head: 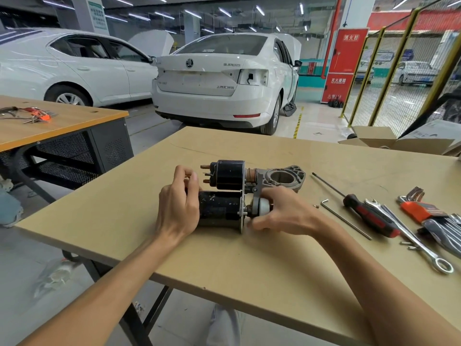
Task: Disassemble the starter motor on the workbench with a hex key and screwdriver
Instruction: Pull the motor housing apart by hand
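The black cylindrical starter motor point(224, 208) lies mid-surface, its grey cast nose housing point(284, 179) seemingly parting; left hand point(178, 208) curls its grip round the body; right hand point(282, 212) clasps the pinion end; solenoid attached, so likely early; bent steel hex key point(345, 218) and red-black-handled screwdriver point(361, 209) lie idle.

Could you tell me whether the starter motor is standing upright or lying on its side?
On its side. The starter motor lies lengthwise on the workbench, with the left hand and right hand holding opposite ends.

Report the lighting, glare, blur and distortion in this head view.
Head view: even overhead strip lighting, soft shadows under the hands; wide-angle bending bows the workbench edge and fence; starter motor sharp; slight glare on the wrench; corners smeared.
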Tool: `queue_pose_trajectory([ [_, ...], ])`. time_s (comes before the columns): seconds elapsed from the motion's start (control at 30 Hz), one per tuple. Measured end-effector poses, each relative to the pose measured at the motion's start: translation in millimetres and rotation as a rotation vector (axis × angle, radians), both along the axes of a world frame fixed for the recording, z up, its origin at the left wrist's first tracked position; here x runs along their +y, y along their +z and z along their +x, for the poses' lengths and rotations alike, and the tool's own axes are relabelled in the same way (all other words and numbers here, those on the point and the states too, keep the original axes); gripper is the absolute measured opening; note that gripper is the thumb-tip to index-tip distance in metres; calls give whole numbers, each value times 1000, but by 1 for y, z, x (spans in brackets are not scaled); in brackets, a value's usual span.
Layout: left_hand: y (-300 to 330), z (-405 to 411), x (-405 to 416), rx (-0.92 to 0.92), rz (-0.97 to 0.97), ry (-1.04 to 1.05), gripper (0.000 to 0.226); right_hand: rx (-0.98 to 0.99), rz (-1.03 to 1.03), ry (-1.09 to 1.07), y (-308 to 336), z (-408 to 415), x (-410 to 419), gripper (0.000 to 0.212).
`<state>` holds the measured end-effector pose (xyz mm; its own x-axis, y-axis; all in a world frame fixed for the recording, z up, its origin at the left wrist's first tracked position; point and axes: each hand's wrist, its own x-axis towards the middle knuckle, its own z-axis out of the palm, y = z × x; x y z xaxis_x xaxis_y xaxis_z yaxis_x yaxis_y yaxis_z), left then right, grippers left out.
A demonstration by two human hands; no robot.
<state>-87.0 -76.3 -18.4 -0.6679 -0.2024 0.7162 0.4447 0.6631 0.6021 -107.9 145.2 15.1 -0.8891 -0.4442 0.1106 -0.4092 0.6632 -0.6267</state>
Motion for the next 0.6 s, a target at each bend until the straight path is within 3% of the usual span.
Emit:
queue_pose_trajectory([
  [0.17,-1,-3,-8,11,-26,-57,17,125,50,13,-4,5,-1,40],
  [0.33,0,-7,-11,-2,-49,-82,19,90,34,-10,-1,8,-4,35],
  [0.47,1,-11,-13,1,-62,-25,22,177,136,-106,-1,16,-12,35],
  [0.6,3,-10,-15,4,-34,-25,21,120,65,-94,4,14,-13,32],
])
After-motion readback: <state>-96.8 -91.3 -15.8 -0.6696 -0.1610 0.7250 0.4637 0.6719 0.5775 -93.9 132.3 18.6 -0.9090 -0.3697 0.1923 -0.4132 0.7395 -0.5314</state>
